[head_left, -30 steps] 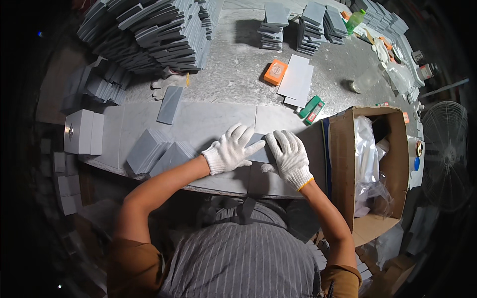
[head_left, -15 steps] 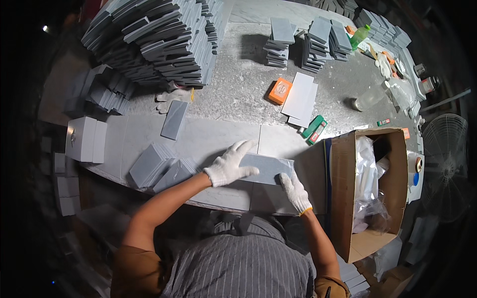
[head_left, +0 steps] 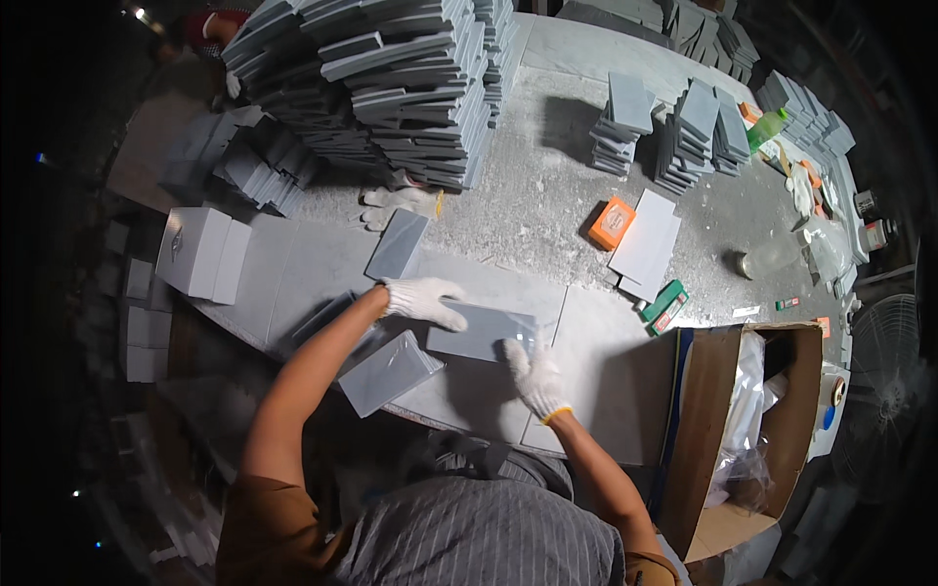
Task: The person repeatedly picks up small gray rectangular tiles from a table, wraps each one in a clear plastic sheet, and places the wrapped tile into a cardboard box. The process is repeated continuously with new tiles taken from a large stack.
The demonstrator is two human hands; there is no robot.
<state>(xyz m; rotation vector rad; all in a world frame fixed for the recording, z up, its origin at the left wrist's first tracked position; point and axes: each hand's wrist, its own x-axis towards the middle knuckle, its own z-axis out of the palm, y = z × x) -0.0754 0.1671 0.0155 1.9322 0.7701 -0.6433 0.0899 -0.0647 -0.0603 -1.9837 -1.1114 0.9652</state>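
A flat grey rectangular tile point(head_left: 476, 330), glossy as if in clear film toward its right end, is between my two hands above the pale bench slabs. My left hand point(head_left: 422, 299), in a white knit glove, holds its upper left corner, fingers pointing right. Gloved in the same way with a yellow cuff edge, my right hand point(head_left: 537, 379) grips the right end, thumb over the top face. Beside my left forearm lies a stack of film-wrapped tiles point(head_left: 391, 373); another dark stack point(head_left: 327, 317) is partly hidden behind that forearm.
A single tile point(head_left: 398, 244) and a spare glove point(head_left: 401, 206) lie beyond my left hand. Tall tile piles point(head_left: 415, 98) rise at the back left. An open cardboard box point(head_left: 696, 439) holding plastic film stands right. Orange box point(head_left: 613, 224), white sheets point(head_left: 647, 239) and green box point(head_left: 666, 308) lie ahead.
The view has shifted, and another person has come into sight at the upper left. Both my hands and the tile have moved left over the bench. My left thumb has drawn back toward the tile's corner.
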